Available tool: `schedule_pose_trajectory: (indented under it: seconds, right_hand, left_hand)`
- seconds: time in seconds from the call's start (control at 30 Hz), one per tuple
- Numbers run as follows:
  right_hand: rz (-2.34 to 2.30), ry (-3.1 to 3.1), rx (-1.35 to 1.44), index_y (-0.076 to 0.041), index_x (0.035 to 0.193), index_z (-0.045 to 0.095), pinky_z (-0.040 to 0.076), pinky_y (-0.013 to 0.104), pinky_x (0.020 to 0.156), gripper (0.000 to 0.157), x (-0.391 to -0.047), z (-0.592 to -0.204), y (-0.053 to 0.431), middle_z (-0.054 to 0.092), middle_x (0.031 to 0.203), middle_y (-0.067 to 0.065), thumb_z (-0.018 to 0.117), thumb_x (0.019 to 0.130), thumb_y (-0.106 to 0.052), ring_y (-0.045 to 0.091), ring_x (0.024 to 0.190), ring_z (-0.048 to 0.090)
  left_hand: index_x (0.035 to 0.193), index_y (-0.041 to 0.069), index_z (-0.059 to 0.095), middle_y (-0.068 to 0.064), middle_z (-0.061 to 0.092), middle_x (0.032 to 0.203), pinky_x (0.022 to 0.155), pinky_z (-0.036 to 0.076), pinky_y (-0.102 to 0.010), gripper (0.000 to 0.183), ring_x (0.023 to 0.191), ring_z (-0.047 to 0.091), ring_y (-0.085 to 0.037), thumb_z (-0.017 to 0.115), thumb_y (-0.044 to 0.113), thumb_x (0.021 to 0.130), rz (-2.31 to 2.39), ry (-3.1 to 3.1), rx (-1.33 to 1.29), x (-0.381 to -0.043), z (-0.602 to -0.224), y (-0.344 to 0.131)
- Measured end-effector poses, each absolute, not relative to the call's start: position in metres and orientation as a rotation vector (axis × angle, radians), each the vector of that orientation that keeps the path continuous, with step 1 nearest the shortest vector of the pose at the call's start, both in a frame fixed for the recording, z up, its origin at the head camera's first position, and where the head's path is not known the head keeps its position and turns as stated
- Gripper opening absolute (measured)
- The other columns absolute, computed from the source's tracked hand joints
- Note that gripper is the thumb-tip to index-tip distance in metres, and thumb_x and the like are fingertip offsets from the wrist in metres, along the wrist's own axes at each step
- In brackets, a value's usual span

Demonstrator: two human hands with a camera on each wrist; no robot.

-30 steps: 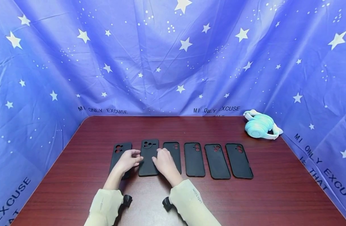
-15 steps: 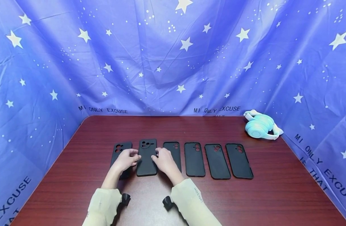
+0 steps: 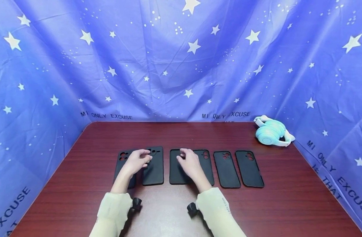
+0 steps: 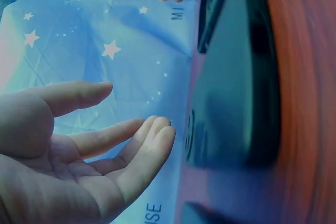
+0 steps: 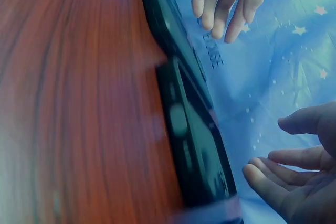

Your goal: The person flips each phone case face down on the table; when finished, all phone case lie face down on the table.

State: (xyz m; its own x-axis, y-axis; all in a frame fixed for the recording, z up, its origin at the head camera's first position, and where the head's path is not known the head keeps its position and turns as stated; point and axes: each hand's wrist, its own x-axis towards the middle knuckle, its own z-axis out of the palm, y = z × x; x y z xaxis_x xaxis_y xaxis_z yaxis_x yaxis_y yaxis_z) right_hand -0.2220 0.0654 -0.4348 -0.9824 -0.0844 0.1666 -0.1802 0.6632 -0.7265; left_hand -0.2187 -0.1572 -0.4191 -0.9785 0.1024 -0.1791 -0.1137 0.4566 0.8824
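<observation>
Several black phone cases lie in a row on the table. My left hand (image 3: 136, 162) hovers between the leftmost case (image 3: 119, 169) and the second case (image 3: 154, 171), partly covering both. In the left wrist view its fingers are relaxed and apart, holding nothing, beside a case (image 4: 226, 93) lying back up. My right hand (image 3: 190, 163) is over the third case (image 3: 175, 169) and the left edge of the fourth case (image 3: 208, 171). In the right wrist view its fingers (image 5: 273, 184) are loose and hold nothing, apart from a case (image 5: 202, 145) lying hollow side up.
To the right lie a fifth case (image 3: 227, 171) and a sixth case (image 3: 250, 171). Light blue headphones (image 3: 269, 133) sit at the back right corner of the reddish-brown table (image 3: 181, 135). A blue star-printed curtain (image 3: 157, 59) surrounds the far edges.
The second case has shifted slightly left. Both hands have come off it: my right hand has moved right over the third case, and my left hand has risen a little.
</observation>
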Motion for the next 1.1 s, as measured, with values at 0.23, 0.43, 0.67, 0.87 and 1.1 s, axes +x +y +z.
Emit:
schedule_pose_trajectory:
  seconds: [0.23,0.43,0.67,0.87,1.1]
  right_hand:
    - [1.261,-2.739,0.162,0.003,0.125,0.061,0.056,0.042,0.088,0.037,-0.22,-0.439,0.085,0.065,0.115,0.017,0.064,0.091,-0.013,0.028,0.104,0.067]
    - [1.256,-2.747,0.134,0.004,0.124,0.061,0.056,0.042,0.087,0.038,-0.218,-0.444,0.089,0.064,0.117,0.019,0.065,0.09,-0.012,0.029,0.103,0.068]
    - [1.191,-2.809,0.099,0.003,0.124,0.061,0.052,0.044,0.094,0.039,-0.22,-0.447,0.09,0.066,0.115,0.018,0.066,0.089,-0.014,0.03,0.107,0.065]
    - [1.163,-2.855,0.094,0.002,0.123,0.062,0.052,0.043,0.094,0.039,-0.221,-0.449,0.087,0.065,0.114,0.017,0.066,0.089,-0.016,0.029,0.108,0.064]
    - [1.15,-2.858,0.129,0.004,0.122,0.062,0.053,0.042,0.093,0.039,-0.22,-0.448,0.085,0.065,0.113,0.017,0.066,0.089,-0.015,0.029,0.106,0.065]
  left_hand:
    - [0.13,-0.009,0.053,-0.026,0.063,0.119,0.088,0.058,-0.038,0.039,0.109,0.063,-0.035,0.055,0.008,0.095,1.624,2.492,-0.008,-0.223,-0.42,-0.131]
    - [0.129,-0.009,0.054,-0.024,0.065,0.117,0.087,0.058,-0.037,0.039,0.107,0.065,-0.033,0.056,0.009,0.094,1.677,2.483,-0.033,-0.223,-0.426,-0.111]
    - [0.13,-0.006,0.055,-0.021,0.068,0.114,0.08,0.058,-0.036,0.041,0.095,0.069,-0.028,0.057,0.013,0.094,1.569,2.571,-0.02,-0.223,-0.429,-0.093]
    - [0.134,-0.007,0.05,-0.025,0.062,0.123,0.084,0.058,-0.036,0.043,0.105,0.066,-0.031,0.056,0.012,0.096,1.637,2.422,-0.094,-0.223,-0.436,-0.089]
    - [0.134,-0.011,0.047,-0.03,0.058,0.127,0.091,0.056,-0.041,0.043,0.115,0.061,-0.039,0.054,0.01,0.097,1.778,2.314,-0.113,-0.221,-0.439,-0.09]
